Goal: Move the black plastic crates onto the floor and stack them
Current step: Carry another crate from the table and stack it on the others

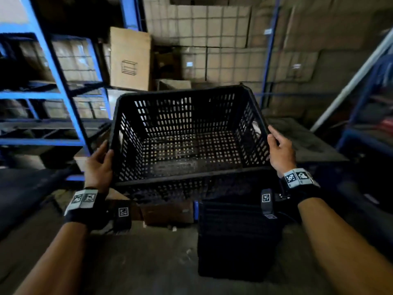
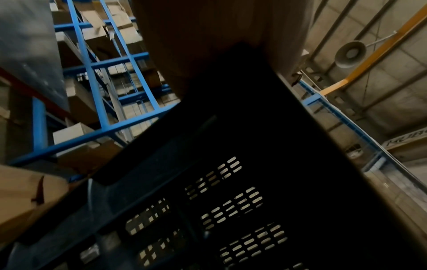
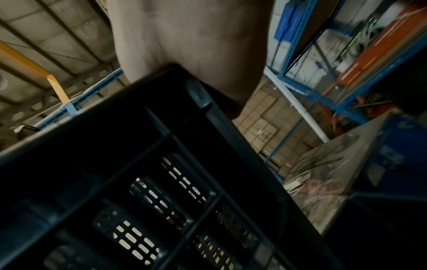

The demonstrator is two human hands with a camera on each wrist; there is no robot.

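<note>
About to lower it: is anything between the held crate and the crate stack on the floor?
Nothing visible. The held crate, gripped by left hand and right hand, hangs above and behind the floor stack.

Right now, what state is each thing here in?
Carried crate: empty, held in the air, tilted.
Left hand: grips the crate's left rim.
Right hand: grips its right rim.
Stack of crates: on the floor, below the carried one.
Cardboard boxes: piled behind.
</note>
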